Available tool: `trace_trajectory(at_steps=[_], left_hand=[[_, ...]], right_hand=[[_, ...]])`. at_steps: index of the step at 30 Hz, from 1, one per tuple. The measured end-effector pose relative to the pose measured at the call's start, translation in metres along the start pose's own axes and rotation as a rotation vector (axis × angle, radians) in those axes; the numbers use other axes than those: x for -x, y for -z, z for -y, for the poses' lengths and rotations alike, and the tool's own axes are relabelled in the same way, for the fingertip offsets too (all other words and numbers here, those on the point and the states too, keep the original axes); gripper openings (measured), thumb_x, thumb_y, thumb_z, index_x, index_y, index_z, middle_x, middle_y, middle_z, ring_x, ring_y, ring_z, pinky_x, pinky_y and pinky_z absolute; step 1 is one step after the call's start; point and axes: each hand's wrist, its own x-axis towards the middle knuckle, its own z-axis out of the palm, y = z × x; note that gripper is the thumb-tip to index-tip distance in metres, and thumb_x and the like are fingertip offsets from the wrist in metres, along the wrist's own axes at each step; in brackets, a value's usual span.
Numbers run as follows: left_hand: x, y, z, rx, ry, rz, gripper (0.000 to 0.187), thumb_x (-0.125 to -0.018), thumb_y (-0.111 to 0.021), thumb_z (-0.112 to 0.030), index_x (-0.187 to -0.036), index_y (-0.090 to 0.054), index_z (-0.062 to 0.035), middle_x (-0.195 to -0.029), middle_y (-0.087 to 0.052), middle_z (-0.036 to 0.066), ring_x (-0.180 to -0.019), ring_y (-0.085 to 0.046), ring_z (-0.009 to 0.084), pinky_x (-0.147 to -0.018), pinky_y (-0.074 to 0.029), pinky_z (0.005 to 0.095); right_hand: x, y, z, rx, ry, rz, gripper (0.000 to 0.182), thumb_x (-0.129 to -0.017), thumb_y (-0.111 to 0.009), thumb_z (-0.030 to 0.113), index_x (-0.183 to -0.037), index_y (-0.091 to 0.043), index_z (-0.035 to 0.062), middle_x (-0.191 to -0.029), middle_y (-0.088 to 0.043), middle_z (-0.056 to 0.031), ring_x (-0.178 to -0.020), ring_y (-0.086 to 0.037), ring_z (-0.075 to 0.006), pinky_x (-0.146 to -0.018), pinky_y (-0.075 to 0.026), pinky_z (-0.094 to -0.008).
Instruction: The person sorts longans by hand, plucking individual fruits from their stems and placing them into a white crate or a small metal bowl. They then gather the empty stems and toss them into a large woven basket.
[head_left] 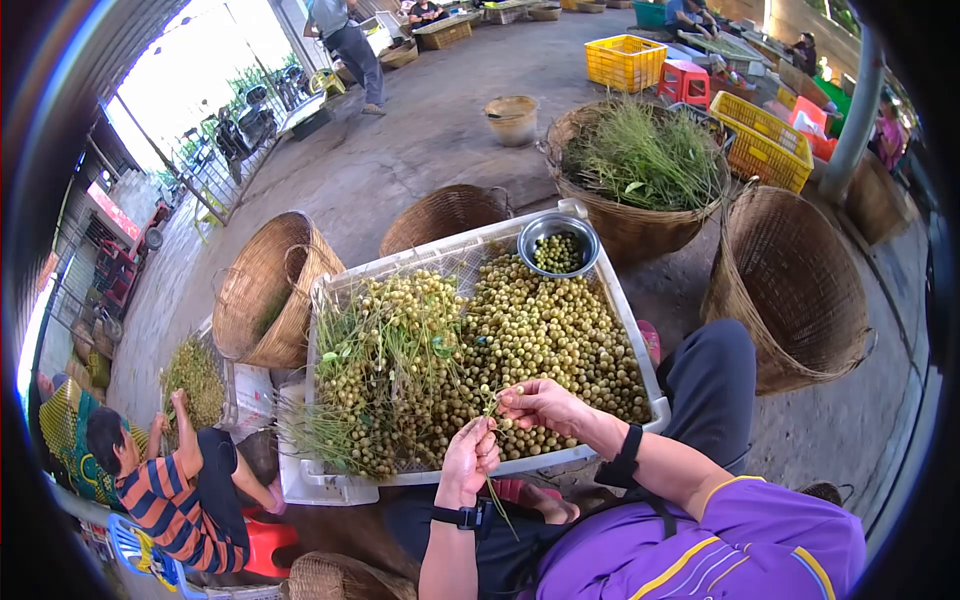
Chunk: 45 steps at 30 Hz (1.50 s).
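Observation:
Just over the near edge of a white plastic tray [480, 466], my left hand [470, 455] is closed around a thin green fruit stem [497, 505], whose tail hangs below the fist. My right hand [545, 408] is beside it, thumb and fingers pinched at a small round fruit at the top of the sprig. Loose yellow-brown fruits [560, 345], which look like longans, cover the tray's right part. Fruits still on stems [385, 330] are heaped on the left. A metal bowl [528, 232] with greener fruits sits at the tray's far right corner.
Wicker baskets [270, 290] surround the tray; one basket [575, 215] is piled with bare stems [645, 155]. Yellow crates [625, 62] and a red stool [684, 82] stand farther back. Another person [185, 490] sits at the lower left handling stems. A metal post [855, 120] rises at right.

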Motion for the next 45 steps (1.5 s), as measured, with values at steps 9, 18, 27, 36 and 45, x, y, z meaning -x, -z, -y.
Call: trace_trajectory(at_steps=[9,18,27,36,45], left_hand=[[0.013,0.005,0.0,-0.047,-0.01,-0.074,0.021,-0.095,-0.043,-0.025,-0.086,-0.054,-0.0096,-0.048,-0.024,-0.007,-0.037,-0.021,0.0046,-0.035,-0.017,0.0207],[0.016,0.003,0.004,-0.111,-0.036,-0.157,0.02,-0.094,-0.048,-0.025,-0.085,-0.056,-0.0091,-0.048,-0.028,-0.007,-0.037,-0.023,0.0037,-0.035,-0.017,0.0201],[0.019,-0.002,0.012,-0.243,-0.178,-0.27,0.019,-0.092,-0.051,-0.024,-0.084,-0.056,-0.0078,-0.049,-0.033,-0.007,-0.036,-0.026,0.0024,-0.034,-0.019,0.0183],[0.022,0.003,0.021,-0.234,-0.206,-0.3,0.019,-0.092,-0.051,-0.023,-0.083,-0.054,-0.0074,-0.049,-0.034,-0.007,-0.036,-0.028,0.0016,-0.033,-0.02,0.0179],[0.021,0.014,0.025,-0.194,-0.249,-0.348,0.02,-0.093,-0.051,-0.023,-0.083,-0.057,-0.0058,-0.051,-0.036,-0.007,-0.037,-0.027,0.0003,-0.033,-0.019,0.0176]], right_hand=[[0.033,-0.006,0.026,-0.132,-0.046,0.012,0.026,-0.09,-0.052,0.013,-0.114,-0.054,0.0021,-0.092,-0.064,-0.0057,-0.069,-0.061,-0.0085,-0.053,-0.052,-0.0178],[0.018,0.013,0.016,-0.338,0.029,0.022,0.022,-0.091,-0.052,0.014,-0.107,-0.057,0.0002,-0.08,-0.063,-0.0014,-0.063,-0.059,-0.006,-0.052,-0.051,-0.0171],[0.043,-0.009,0.009,0.319,-0.149,0.149,0.033,-0.083,-0.064,0.028,-0.105,-0.06,0.0026,-0.084,-0.064,-0.0007,-0.063,-0.058,-0.0042,-0.046,-0.047,-0.0146],[0.028,-0.005,-0.01,0.137,-0.296,0.221,0.032,-0.084,-0.063,0.023,-0.11,-0.057,0.0047,-0.087,-0.064,-0.0006,-0.068,-0.059,-0.004,-0.05,-0.049,-0.0149],[0.018,-0.009,-0.016,0.103,-0.282,0.164,0.023,-0.083,-0.064,0.017,-0.101,-0.059,0.0032,-0.083,-0.063,-0.0013,-0.066,-0.058,-0.0051,-0.048,-0.047,-0.0153]])
